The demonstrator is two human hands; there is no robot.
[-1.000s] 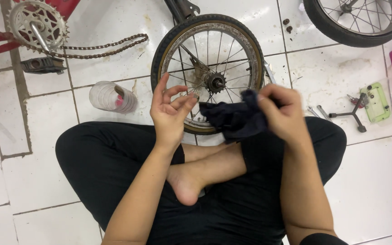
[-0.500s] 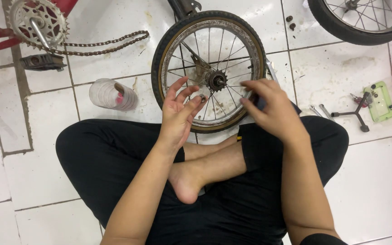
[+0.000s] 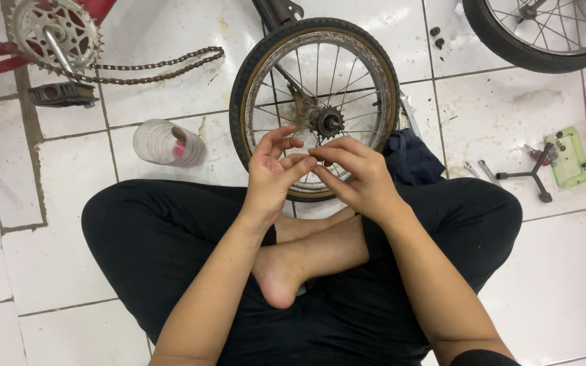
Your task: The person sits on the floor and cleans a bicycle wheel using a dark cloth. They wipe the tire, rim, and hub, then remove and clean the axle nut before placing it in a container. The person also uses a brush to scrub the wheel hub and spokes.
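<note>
I sit cross-legged on the tiled floor. A small bicycle wheel (image 3: 315,61) with a dark tyre and a hub sprocket lies flat in front of my knees. My left hand (image 3: 272,173) is raised over its near rim with the fingers spread. My right hand (image 3: 361,176) reaches across, and its fingertips meet the left hand's fingertips. Whether something small is pinched between them is hidden. A dark blue rag (image 3: 412,159) lies on the floor against the wheel's right side, just beyond my right hand.
A clear plastic cup (image 3: 167,144) lies on its side left of the wheel. At the far left are a red bike frame, a chainring (image 3: 55,30), a pedal and a loose chain (image 3: 157,68). A second wheel (image 3: 544,34), a three-way wrench (image 3: 530,176) and a green tool (image 3: 568,157) lie right.
My right hand held the dark rag a second ago. It has let the rag go, and it now lies beside the wheel. Both hands have come together fingertip to fingertip.
</note>
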